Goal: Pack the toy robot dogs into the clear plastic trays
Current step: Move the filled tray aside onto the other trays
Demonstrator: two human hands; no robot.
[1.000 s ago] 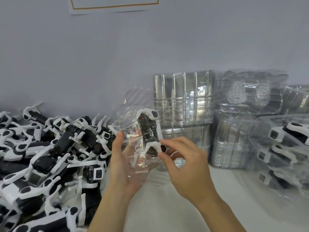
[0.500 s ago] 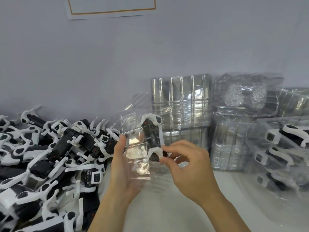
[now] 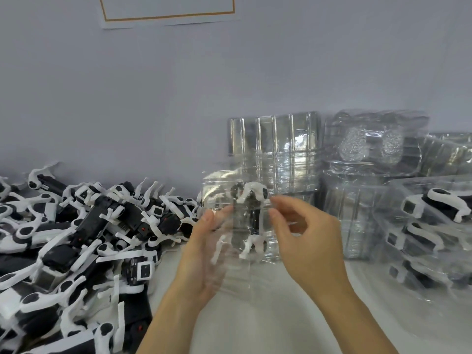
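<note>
Head view — forward, down, close

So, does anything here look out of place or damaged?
Nothing stands out. The left hand holds a clear tray with one toy dog inside; loose dogs lie heaped at left, packed trays at right.

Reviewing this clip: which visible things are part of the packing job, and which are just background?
In the job:
- clear plastic tray held by left hand
- toy robot dog in it, at right hand
- pile of loose toy dogs
- stacks of empty trays
- packed trays

Background:
- framed paper on wall
</note>
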